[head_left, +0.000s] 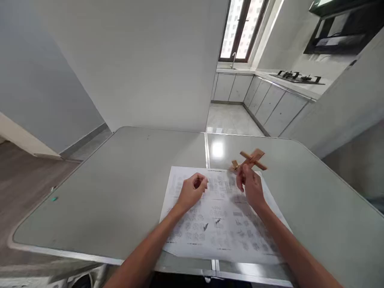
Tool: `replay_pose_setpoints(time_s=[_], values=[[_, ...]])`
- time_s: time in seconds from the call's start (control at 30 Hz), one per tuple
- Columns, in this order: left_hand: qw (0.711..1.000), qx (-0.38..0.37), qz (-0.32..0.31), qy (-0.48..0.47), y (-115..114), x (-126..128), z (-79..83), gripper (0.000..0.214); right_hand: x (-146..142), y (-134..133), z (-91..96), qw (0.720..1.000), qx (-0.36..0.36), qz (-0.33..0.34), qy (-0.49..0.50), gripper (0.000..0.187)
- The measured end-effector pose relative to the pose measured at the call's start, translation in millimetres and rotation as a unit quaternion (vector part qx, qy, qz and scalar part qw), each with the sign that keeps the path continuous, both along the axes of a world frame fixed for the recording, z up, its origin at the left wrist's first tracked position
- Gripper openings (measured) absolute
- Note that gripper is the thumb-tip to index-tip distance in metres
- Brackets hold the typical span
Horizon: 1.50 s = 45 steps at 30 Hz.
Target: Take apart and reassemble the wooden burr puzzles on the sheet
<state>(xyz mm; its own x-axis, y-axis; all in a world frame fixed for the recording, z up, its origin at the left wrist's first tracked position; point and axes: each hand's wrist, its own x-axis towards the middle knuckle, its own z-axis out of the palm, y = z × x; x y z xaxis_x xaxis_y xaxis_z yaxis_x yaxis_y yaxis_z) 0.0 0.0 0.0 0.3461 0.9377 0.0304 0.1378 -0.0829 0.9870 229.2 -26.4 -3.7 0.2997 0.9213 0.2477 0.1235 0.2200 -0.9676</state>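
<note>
My right hand [251, 186] pinches a small wooden model [253, 159] made of crossed brown and tan strips, shaped somewhat like a toy plane. It is held above the top right part of a large white printed sheet [210, 240]. Over the sheet's upper left part is my left hand [193, 190], its fingers curled and the thumb and fingertips together. Whether anything small sits between those tips is too hard to see. Rows of small grey diagrams and short lines of text cover the paper. Two small dark shapes [205, 227] show on its lower middle.
The sheet lies on a grey-green folding table [126, 192] with a metal rim and a centre seam [207, 150]. A small green item [54, 199] lies near the left edge. Beyond stand a white wall [144, 68] and kitchen cabinets [267, 98] with a gas hob [297, 77].
</note>
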Motion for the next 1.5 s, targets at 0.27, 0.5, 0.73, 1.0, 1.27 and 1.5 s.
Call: replay_pose_setpoints(time_s=[0.27, 0.5, 0.73, 1.0, 1.27, 1.5], values=[[0.999, 0.047, 0.006, 0.013, -6.9, -0.5, 7.4, 0.03, -22.4, -14.4, -2.3, 0.985, -0.052, 0.143, -0.085, 0.044], [0.997, 0.075, -0.002, -0.02, -9.3, -2.0, 5.5, 0.048, -28.1, -18.2, -5.9, 0.962, -0.045, 0.202, -0.178, 0.05], [0.994, 0.046, -0.081, -0.065, -6.5, -7.6, 1.8, 0.075, -35.0, -24.1, 0.2, 0.937, -0.037, 0.26, -0.23, 0.057], [0.989, 0.045, -0.102, -0.1, -3.5, -11.6, 3.1, 0.08, -38.8, -25.9, 4.0, 0.931, -0.056, 0.284, -0.223, 0.054], [0.99, 0.043, -0.091, -0.103, -4.0, -12.5, 2.5, 0.08, -40.2, -26.7, -0.5, 0.938, -0.063, 0.286, -0.188, 0.051], [0.989, 0.029, -0.103, -0.101, -3.3, -12.1, 1.9, 0.079, -41.3, -27.3, 1.6, 0.943, -0.061, 0.29, -0.154, 0.049]])
